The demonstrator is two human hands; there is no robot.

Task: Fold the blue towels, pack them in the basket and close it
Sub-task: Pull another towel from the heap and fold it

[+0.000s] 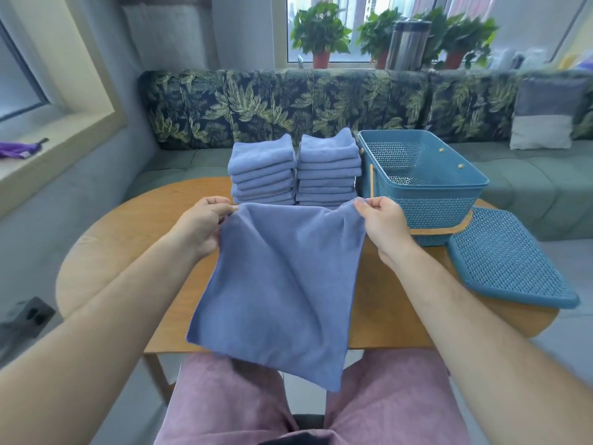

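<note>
An unfolded blue towel (282,284) hangs spread out above the table's near edge, its lower corner over my lap. My left hand (200,224) pinches its top left corner and my right hand (383,221) pinches its top right corner. Behind the towel stand two stacks of folded blue towels: a left stack (261,170) and a right stack (329,168). To their right sits the open teal basket (426,191) with a wooden handle lowered against its side; I see nothing inside it. Its perforated teal lid (510,260) lies flat at the table's right end.
The oval wooden table (122,239) stands before a leaf-patterned sofa (288,104) with a grey cushion (545,114). Potted plants (321,33) and a metal flask (407,43) line the window sill. A purple cloth (19,149) lies on the left ledge.
</note>
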